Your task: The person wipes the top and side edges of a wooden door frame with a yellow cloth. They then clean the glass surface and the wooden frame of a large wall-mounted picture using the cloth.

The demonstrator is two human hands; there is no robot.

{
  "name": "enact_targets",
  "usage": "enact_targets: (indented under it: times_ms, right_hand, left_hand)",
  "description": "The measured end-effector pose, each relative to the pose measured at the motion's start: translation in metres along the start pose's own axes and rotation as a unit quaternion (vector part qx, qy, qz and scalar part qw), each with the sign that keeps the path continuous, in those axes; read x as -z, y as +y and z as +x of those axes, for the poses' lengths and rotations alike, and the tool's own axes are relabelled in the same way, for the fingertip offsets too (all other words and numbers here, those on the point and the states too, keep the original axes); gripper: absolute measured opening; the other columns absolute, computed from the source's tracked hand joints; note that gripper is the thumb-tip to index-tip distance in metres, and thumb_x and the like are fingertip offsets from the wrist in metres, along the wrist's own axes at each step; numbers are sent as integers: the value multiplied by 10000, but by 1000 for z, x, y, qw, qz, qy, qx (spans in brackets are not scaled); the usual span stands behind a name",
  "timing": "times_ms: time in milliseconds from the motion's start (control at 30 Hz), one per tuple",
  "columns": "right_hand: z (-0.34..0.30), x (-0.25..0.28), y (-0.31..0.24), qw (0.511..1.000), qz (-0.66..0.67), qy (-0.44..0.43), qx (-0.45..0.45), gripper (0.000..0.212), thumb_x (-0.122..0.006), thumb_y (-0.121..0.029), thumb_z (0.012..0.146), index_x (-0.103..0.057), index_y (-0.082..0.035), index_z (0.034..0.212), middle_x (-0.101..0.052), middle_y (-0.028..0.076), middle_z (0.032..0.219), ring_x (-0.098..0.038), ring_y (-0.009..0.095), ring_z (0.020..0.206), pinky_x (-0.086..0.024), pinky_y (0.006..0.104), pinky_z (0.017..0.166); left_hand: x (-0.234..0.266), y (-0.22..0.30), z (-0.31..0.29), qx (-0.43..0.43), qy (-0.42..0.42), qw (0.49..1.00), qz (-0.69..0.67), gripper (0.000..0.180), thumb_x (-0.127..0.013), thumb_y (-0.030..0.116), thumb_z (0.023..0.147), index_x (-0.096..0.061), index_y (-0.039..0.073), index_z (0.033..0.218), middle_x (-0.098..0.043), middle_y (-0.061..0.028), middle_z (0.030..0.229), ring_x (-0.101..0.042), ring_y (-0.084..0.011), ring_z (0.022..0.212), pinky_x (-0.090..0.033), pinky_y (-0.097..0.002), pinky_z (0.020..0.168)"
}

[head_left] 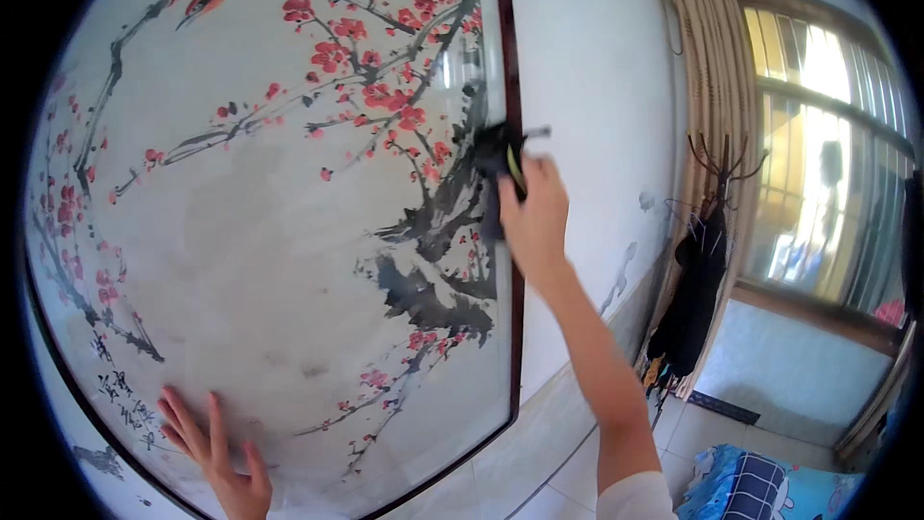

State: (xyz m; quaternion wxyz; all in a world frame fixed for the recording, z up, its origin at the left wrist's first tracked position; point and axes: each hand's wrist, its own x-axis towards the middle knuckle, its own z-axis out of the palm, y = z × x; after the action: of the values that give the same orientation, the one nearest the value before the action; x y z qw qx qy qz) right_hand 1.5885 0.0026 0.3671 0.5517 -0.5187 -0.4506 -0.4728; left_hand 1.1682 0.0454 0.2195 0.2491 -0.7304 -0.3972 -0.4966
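A large framed painting [279,183] behind glass fills the left side, with red blossoms, dark branches and an orange bird at the top. My left hand [217,453] lies against its lower left part, fingers spread, holding nothing. Along the right edge of the painting, my right hand [537,217] is closed around a dark cloth [496,159] with a yellow-green stripe. The cloth is slightly blurred and touches the glass beside the dark wooden frame [512,67]. My right fingertips are partly hidden behind it.
To the right of the frame runs a white wall [587,67] with peeling patches. Farther right are a beige curtain [717,48], a barred window [818,154] and a coat rack [720,169] hung with black clothing [688,303]. Blue patterned bedding [770,486] shows at the lower right.
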Motion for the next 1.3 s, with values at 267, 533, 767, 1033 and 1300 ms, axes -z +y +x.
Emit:
enact_targets:
  times_ms: [267, 533, 767, 1033, 1300]
  right_hand:
    - [262, -58, -34, 980, -31, 195, 12, 411, -600, -392, 838, -607, -86, 1113, -644, 197, 986, -591, 401, 957, -458, 496, 826]
    - [144, -97, -310, 920, 186, 112, 325, 424, -614, -401, 810, -607, -135, 1139, -641, 167, 985, -591, 369, 965, -474, 482, 811]
    - [50, -58, -293, 921, 159, -20, 356, 317, -615, -150, 789, -638, -178, 1104, -609, 115, 1039, -577, 282, 997, -531, 417, 725]
    - [105, -59, -132, 980, -31, 194, -13, 417, -648, -302, 844, -590, -42, 1164, -516, 216, 1095, -500, 373, 1017, -432, 473, 865]
    - [-62, -71, -370, 858, 167, -3, 485, 615, -747, -125, 663, -611, -235, 1253, -548, 68, 1026, -550, 266, 911, -481, 394, 789]
  left_hand:
    - [8, -4, -2, 19, -28, 998, -60, 630, -551, 177, 794, -446, 105, 1410, -118, -239, 1559, -32, -426, 1447, 49, -563, 1126]
    - [15, -3, 2, 49, -26, 989, -138, 587, -578, 86, 728, -552, 103, 1314, -152, -250, 1547, -60, -435, 1442, 26, -562, 1131]
    - [45, -16, -23, 31, 10, 979, -200, 478, -583, 21, 725, -618, 88, 1198, -399, -201, 1425, -361, -391, 1326, -204, -568, 1110]
    - [59, -19, -59, 72, -52, 974, -207, 454, -611, 58, 761, -594, 71, 1215, -403, -207, 1411, -391, -395, 1295, -261, -538, 1093]
    - [46, -33, -75, 53, 21, 955, -290, 394, -618, 69, 757, -615, 79, 1151, -504, -171, 1313, -477, -371, 1212, -360, -503, 1023]
